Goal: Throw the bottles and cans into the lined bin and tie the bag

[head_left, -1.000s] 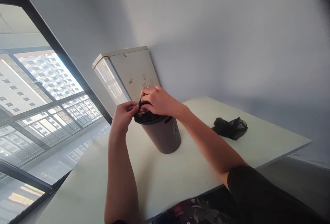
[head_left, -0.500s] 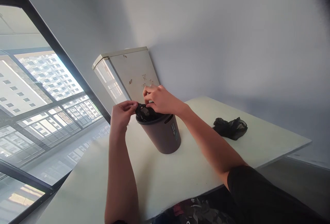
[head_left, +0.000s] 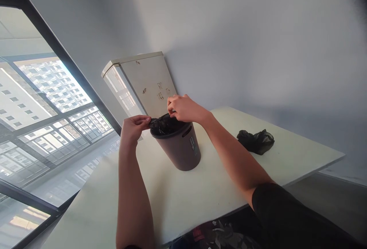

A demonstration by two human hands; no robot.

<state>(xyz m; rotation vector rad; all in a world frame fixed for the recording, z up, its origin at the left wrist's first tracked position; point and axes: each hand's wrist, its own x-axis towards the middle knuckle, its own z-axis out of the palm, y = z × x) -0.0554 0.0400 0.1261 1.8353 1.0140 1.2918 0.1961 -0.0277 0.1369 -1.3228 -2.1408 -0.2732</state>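
A brown-grey trash can stands upright on the pale table, with a label and a handle slot on its side. Inside its mouth lies a thin black trash bag, bunched up toward the rim. At the left of the rim, my left hand pinches the bag's edge between thumb and fingers. My right hand is closed on the same bag over the far right part of the rim. Its fingertips are partly hidden. The bag's lower part is out of sight in the can.
Another crumpled black bag lies on the table to the right, beyond my right forearm. Behind the can stands a white refrigerator with worn marks. Large windows are on the left, a bare wall behind.
My right hand has moved right, away from my left hand, drawing the bag's edge wider. My left hand has shifted slightly left. The can stays put.
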